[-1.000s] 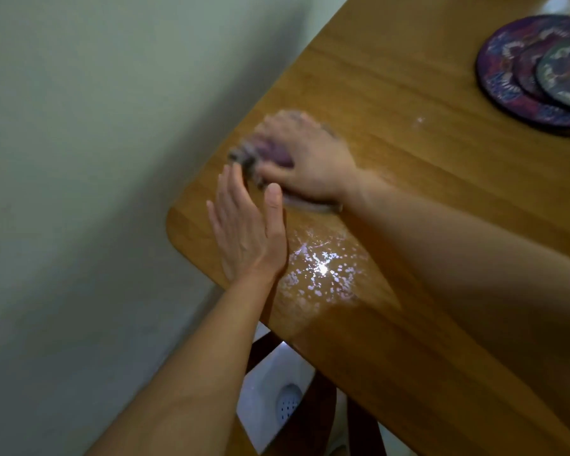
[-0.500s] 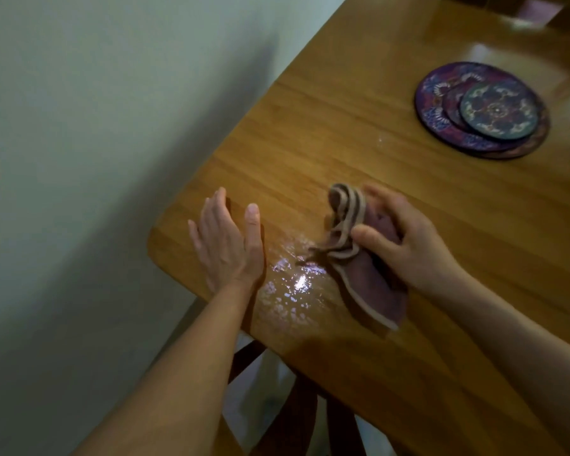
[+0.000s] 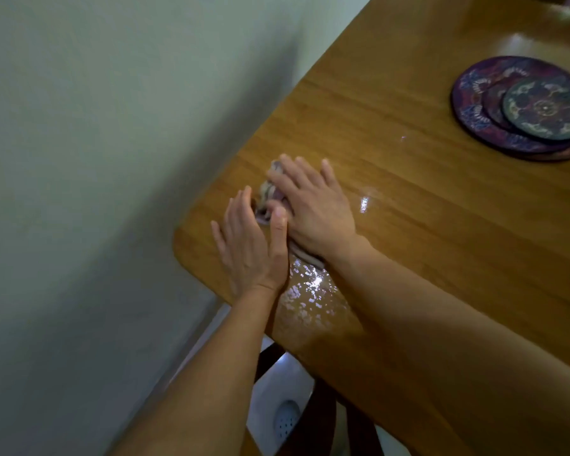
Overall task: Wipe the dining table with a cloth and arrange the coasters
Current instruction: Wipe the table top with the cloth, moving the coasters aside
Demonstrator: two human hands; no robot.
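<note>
hands: two on my feed, left hand [image 3: 247, 251] and right hand [image 3: 313, 209]
cloth [image 3: 266, 192]: one, by the table [image 3: 408, 225]'s near left corner
coasters [image 3: 474, 103]: three I can count, stacked at the right edge, maybe a fourth underneath
wet patch [image 3: 310, 291]: one, near edge

Table [image 3: 392, 199]: glossy wood, wet sheen. Cloth [image 3: 270, 195]: soft purple fabric. Coasters [image 3: 520, 106]: matt, patterned.

We take this for a home dining corner: a varnished wooden table [image 3: 441, 225] stands close to a plain painted wall [image 3: 96, 159], patterned round coasters [image 3: 524, 106] lie stacked on it, and dark wooden legs [image 3: 352, 432], perhaps a chair's, show below over pale floor [image 3: 270, 386].
</note>
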